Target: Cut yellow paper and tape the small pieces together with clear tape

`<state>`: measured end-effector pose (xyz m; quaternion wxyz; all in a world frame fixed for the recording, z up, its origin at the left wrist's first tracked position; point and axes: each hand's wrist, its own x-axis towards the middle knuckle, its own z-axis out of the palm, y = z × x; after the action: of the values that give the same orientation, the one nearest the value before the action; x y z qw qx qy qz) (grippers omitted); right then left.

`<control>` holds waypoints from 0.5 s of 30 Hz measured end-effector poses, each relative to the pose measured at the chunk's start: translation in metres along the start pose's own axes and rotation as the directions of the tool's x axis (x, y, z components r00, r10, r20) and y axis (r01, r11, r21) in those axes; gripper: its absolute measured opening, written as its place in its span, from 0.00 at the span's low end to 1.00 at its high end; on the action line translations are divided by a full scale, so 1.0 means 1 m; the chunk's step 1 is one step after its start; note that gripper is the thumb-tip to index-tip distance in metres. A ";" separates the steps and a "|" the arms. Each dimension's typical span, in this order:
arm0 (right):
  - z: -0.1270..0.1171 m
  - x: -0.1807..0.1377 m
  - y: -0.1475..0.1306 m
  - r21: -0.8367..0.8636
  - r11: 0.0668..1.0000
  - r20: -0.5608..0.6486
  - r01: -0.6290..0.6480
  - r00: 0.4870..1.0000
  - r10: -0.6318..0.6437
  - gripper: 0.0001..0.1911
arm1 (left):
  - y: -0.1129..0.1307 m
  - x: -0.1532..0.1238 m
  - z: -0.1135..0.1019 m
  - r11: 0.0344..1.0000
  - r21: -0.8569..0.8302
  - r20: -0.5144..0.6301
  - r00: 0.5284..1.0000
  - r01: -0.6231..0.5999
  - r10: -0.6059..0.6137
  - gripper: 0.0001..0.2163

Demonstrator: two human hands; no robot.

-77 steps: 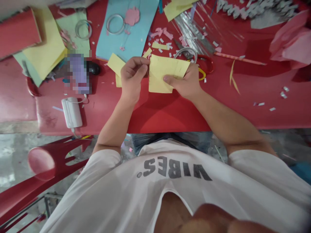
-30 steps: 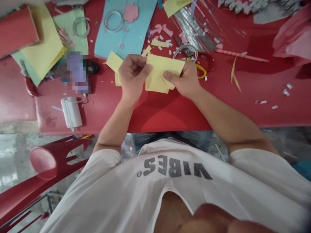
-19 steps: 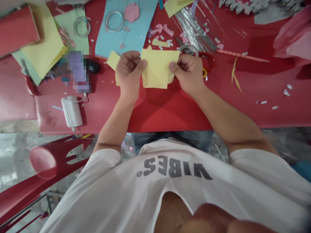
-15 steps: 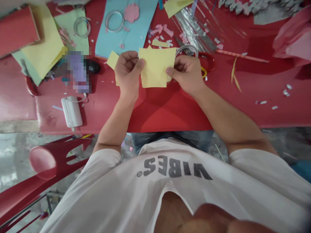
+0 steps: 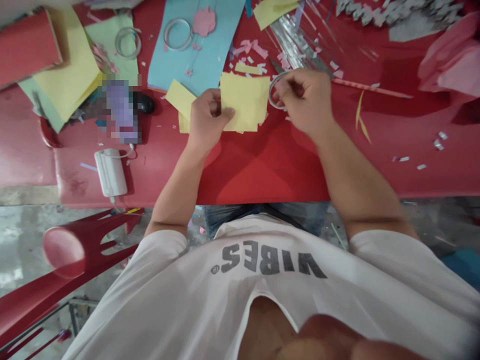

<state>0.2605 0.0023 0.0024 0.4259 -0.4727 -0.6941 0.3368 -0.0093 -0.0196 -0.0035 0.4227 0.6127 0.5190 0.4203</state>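
Observation:
My left hand (image 5: 207,121) pinches a folded sheet of yellow paper (image 5: 242,102) at its left edge, with the thumb lying on top. A second yellow sheet (image 5: 180,102) lies on the table just left of that hand. My right hand (image 5: 305,100) is slightly blurred and has let go of the paper. Its fingers curl around a thin silver ring (image 5: 275,90) beside the sheet. The tip of a scissor blade (image 5: 275,65) pokes out above the hand, and the rest of the scissors is hidden.
The red table (image 5: 262,175) is littered with paper scraps. A blue card (image 5: 187,55) with a ring and pink cut-outs lies at the back, near a shiny strip bundle (image 5: 296,45). A black mouse (image 5: 145,103), white power bank (image 5: 110,172) and pink tissue (image 5: 450,62) also stand there.
My right hand has released the yellow sheet and moved up and right to the silver ring, covering the scissors. The sheet stays in my left hand.

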 end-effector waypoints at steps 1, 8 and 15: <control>-0.011 0.003 0.001 -0.094 0.994 -0.014 0.063 0.998 -0.065 0.06 | 0.000 0.001 -0.003 1.000 -0.001 0.058 0.998 0.005 -0.005 0.22; -0.027 0.011 0.024 -0.503 0.842 0.180 0.193 0.977 -0.116 0.15 | 0.023 -0.014 -0.005 0.998 0.050 0.451 0.892 -0.030 0.004 0.11; -0.014 0.011 0.021 -0.369 0.909 0.112 0.196 0.980 -0.166 0.15 | 0.033 -0.023 0.016 0.955 0.192 0.407 0.904 -0.227 0.133 0.20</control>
<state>0.2783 0.0207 -0.0069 0.3288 -0.4661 -0.8027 0.1741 0.0124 -0.0468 0.0213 0.4013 0.7749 0.4113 0.2633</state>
